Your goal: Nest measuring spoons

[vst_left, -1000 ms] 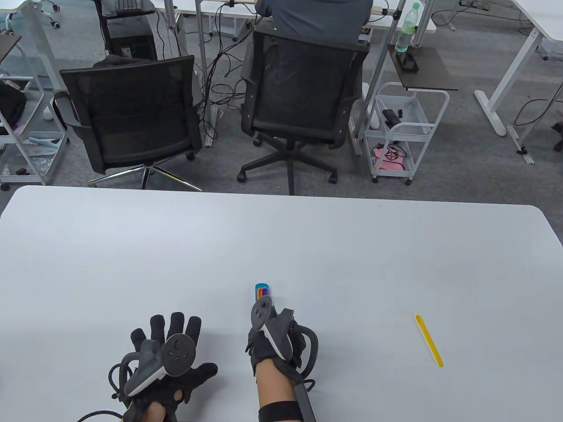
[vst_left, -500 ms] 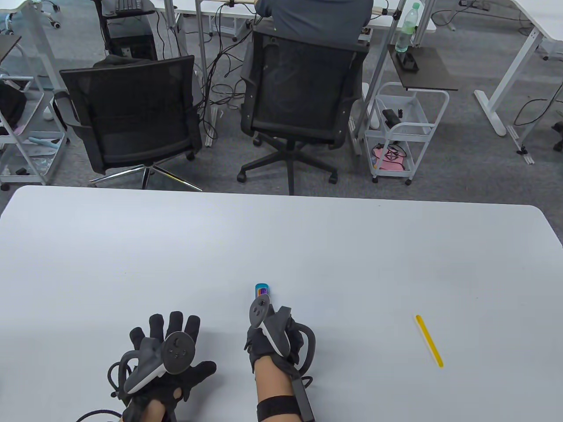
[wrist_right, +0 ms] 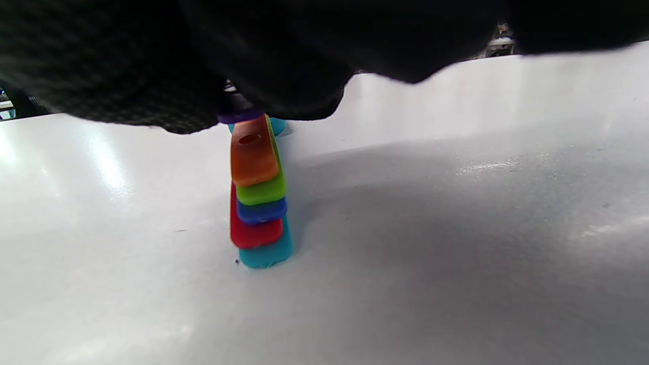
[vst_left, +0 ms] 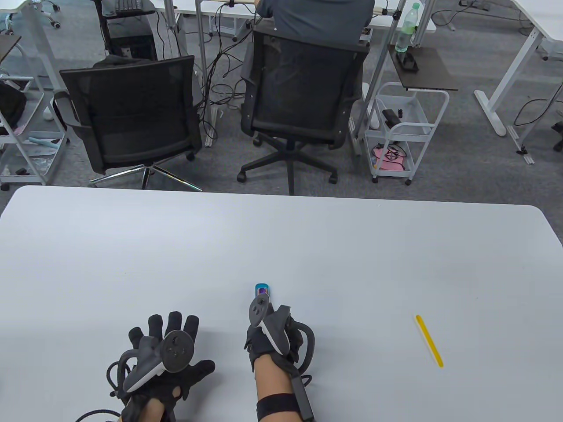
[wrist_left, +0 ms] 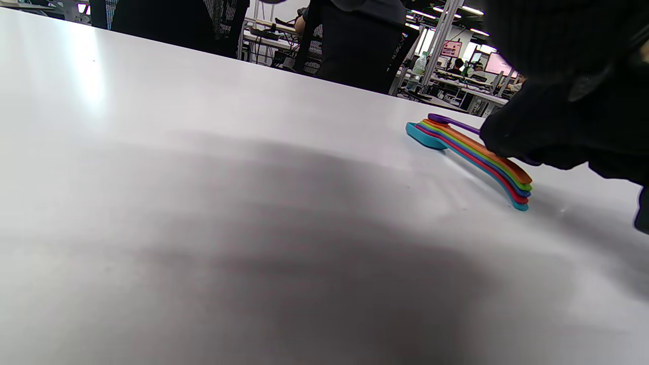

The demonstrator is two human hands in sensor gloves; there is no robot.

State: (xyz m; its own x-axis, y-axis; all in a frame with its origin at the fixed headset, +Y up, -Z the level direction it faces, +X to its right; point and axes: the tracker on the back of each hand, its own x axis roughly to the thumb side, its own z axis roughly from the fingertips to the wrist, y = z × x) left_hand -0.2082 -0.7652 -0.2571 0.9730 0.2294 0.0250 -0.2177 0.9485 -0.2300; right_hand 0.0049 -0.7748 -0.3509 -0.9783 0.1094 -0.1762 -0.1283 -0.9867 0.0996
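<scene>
The surface (vst_left: 281, 246) is a smooth, white, faintly glossy slab with rounded corners, showing soft glare in both wrist views. The measuring spoons (wrist_left: 471, 152) lie on it near its front edge, a little left of centre, as one nested stack of flat plastic pieces: teal at the bottom, then red, blue, green and orange, with a purple one on top. The handles are thin, slightly curved strips with squared, rounded ends, stepped so each colour shows; the orange handle end has an oval hole. The teal bowl end (vst_left: 261, 289) pokes out beyond the right hand (vst_left: 275, 340). That hand, in a black knitted fabric glove with a grey plastic tracker on its back, sits over the handles, its fingers (wrist_left: 512, 139) touching the top of the stack; whether its grip pinches the stack or only presses on it cannot be told. The left hand (vst_left: 169, 356), gloved alike, lies flat on the surface well left of the spoons, its grip spread and holding nothing. A slim, flat yellow strip (vst_left: 429, 340) lies apart to the right.
</scene>
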